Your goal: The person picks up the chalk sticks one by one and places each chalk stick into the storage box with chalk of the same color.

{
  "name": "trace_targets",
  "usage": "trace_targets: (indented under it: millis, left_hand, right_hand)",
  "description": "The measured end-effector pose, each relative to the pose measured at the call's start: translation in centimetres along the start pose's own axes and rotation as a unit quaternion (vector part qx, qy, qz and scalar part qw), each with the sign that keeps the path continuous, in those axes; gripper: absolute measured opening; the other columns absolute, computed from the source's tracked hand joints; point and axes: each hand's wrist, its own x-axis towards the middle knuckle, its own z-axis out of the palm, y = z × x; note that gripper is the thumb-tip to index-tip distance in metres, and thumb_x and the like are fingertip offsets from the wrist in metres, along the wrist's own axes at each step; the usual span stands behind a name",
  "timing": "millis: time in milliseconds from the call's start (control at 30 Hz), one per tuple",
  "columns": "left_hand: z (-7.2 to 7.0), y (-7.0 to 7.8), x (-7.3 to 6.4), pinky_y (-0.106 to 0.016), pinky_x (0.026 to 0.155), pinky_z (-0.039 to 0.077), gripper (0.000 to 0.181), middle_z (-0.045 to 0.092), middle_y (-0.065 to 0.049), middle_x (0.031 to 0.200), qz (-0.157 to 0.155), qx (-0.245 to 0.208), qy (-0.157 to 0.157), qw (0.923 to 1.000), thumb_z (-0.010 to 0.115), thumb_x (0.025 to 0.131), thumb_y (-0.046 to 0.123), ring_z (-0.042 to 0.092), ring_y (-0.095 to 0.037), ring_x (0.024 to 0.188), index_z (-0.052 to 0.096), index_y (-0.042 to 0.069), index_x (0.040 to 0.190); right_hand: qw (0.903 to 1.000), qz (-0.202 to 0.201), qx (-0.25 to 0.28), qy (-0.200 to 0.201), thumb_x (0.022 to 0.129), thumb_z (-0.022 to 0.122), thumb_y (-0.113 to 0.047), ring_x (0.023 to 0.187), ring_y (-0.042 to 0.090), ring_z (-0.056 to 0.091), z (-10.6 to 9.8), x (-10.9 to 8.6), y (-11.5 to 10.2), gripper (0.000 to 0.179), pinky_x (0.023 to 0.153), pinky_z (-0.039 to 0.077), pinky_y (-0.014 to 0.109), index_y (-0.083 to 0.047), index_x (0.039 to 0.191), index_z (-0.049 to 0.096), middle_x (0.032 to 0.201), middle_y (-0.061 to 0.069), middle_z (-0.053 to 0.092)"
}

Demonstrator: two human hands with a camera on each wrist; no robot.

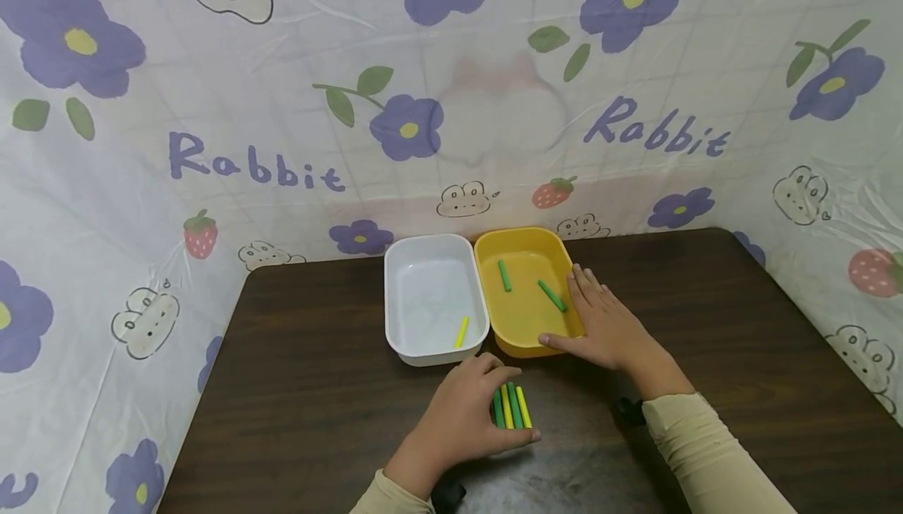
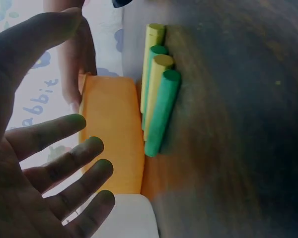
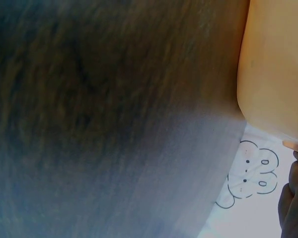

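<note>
Two green and two yellow sticks [image 1: 508, 408] lie side by side in a row on the table. My left hand [image 1: 462, 412] is held over and to the left of them, thumb and fingers spread apart around the row. In the left wrist view its fingers are loosely extended, apart from the nearest green stick [image 2: 162, 114]. My right hand [image 1: 608, 326] rests at the right side of the yellow basin [image 1: 520, 345], fingers along the side rim and thumb at the front corner. Inside that basin are a green stick [image 1: 504, 275] and another green stick [image 1: 552, 295].
A white basin [image 1: 419, 342] stands against the yellow one's left side, with one yellow stick [image 1: 462, 332] in it. Both are near the back edge of the dark wooden table [image 1: 303, 389]. A printed cloth [image 1: 268, 106] hangs behind and at both sides.
</note>
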Motion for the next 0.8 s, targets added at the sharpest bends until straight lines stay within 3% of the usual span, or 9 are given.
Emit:
trace_targets:
  millis: [400, 800]
  left_hand:
    - [1.7, -1.3, -0.2, -0.035, 0.091, 0.053, 0.091, 0.061, 0.000, 0.127, -0.023, 0.045, -0.049, 0.9975, 0.080, 0.079, 0.074, 0.054, -0.014, 0.106, 0.062, 0.019, 0.149]
    - [2.5, -1.4, 0.3, -0.037, 0.089, 0.052, 0.088, 0.058, -0.002, 0.125, -0.042, 0.079, -0.082, 0.9926, 0.080, 0.079, 0.073, 0.049, -0.017, 0.104, 0.064, 0.018, 0.147]
  right_hand:
    - [1.0000, 0.001, 0.008, 0.001, 0.092, 0.053, -0.083, 0.165, 0.042, 0.009, 0.2, 0.2, 0.2, 0.124, 0.132, 0.015, 0.061, 0.002, 0.169, 0.006, 0.178, 0.021, 0.004]
    - [0.9999, 0.004, 0.010, 0.003, 0.092, 0.053, -0.083, 0.166, 0.041, 0.008, 0.1, 0.1, 0.1, 0.123, 0.132, 0.015, 0.060, 0.001, 0.169, 0.007, 0.179, 0.021, 0.004]
